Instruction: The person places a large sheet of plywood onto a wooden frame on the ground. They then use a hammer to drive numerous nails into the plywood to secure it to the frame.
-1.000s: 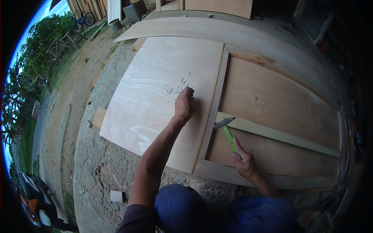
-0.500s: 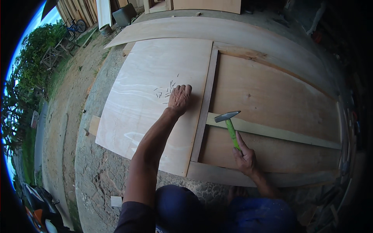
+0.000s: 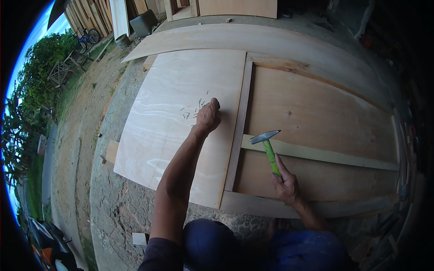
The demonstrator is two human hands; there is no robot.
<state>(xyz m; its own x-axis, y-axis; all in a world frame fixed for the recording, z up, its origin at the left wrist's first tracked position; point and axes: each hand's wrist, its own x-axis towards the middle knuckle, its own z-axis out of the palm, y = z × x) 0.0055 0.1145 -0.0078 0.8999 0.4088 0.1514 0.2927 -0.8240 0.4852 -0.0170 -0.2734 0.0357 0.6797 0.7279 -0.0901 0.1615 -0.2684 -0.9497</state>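
Observation:
My left hand (image 3: 209, 117) is closed over a pale plywood sheet (image 3: 181, 77), its fingertips bunched together; whatever they may hold is hidden. Beside it, several small nails (image 3: 199, 105) lie scattered on the sheet. My right hand (image 3: 286, 186) grips a hammer (image 3: 270, 152) by its green handle, index finger stretched along it, the grey metal head up. Below the hammer is a wooden frame (image 3: 239, 131) with recessed panels, crossed by a pale slat (image 3: 316, 153). The plywood sheet covers the frame's left part.
Behind the frame lies a long, thin board (image 3: 271, 38). A block of wood (image 3: 111, 151) sticks out from under the sheet's left edge. Rough concrete (image 3: 122, 198) surrounds the work, with a small white piece (image 3: 139, 239) on it. A motorcycle (image 3: 49, 244) stands at lower left.
My left hand has turned at the wrist, its fingers now drawn closer together above the sheet. My right hand keeps the hammer in nearly the same place. The whole view has shifted slightly.

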